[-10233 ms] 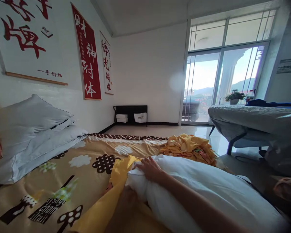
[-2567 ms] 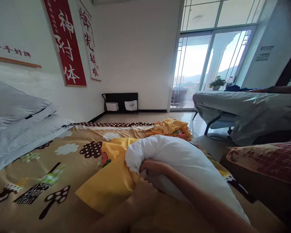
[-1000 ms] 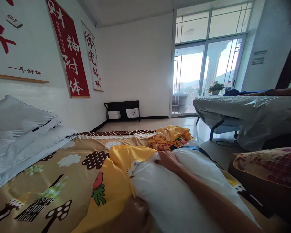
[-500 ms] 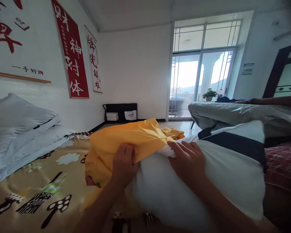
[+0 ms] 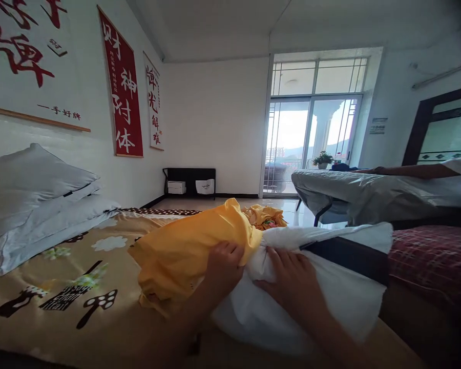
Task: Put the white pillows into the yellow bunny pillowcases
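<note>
The yellow pillowcase [image 5: 184, 253] covers only the near-left end of the white pillow [image 5: 330, 302] — most of the pillow, with its dark band, is bare and lies out toward 3 o'clock, so by the look of it the covering is only begun and the greater part is left. The left hand [image 5: 225, 264] has its fingers closed on the pillowcase's open edge, pinching the bunched cloth right where it meets the pillow. The right hand [image 5: 292, 279] lies just beside it at 3 o'clock, fingers spread flat and pressing on the pillow's gathered corner, gripping nothing. The edge of the case thus sits between the two hands, touching both.

All of this rests on a bed [image 5: 61, 287] with a mushroom-print sheet. Two grey pillows [image 5: 34, 205] are stacked at 9 o'clock against the wall, and a crumpled yellow cloth [image 5: 267, 216] lies at 12 o'clock — just behind the pillowcase.
</note>
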The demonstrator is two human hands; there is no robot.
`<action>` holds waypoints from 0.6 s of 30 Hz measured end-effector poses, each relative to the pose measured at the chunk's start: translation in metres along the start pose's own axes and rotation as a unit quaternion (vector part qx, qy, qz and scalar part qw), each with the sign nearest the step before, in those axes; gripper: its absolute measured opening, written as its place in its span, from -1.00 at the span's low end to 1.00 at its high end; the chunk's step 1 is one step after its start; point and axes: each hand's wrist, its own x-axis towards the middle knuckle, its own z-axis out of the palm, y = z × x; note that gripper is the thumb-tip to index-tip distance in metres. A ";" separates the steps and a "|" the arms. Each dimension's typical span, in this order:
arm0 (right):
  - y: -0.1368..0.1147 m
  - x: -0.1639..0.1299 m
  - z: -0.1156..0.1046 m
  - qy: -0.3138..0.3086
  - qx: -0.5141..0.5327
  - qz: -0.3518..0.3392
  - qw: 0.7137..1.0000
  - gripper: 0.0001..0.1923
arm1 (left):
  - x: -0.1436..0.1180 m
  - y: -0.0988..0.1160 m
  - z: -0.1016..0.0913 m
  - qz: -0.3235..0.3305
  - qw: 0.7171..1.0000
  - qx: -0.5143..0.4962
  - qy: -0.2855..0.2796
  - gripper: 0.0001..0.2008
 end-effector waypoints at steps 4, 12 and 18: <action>-0.013 -0.010 0.017 -0.039 0.064 -0.004 0.997 -0.85 | 0.001 0.027 0.000 0.030 0.999 -0.024 0.003 -0.93; -0.058 -0.023 0.027 0.105 0.136 -0.084 0.982 -0.74 | 0.020 0.069 -0.026 0.025 0.999 -0.036 -0.023 -0.84; -0.061 -0.014 0.041 0.106 0.003 0.116 0.988 -0.63 | -0.016 0.091 -0.011 0.169 0.985 -0.024 -0.013 -0.82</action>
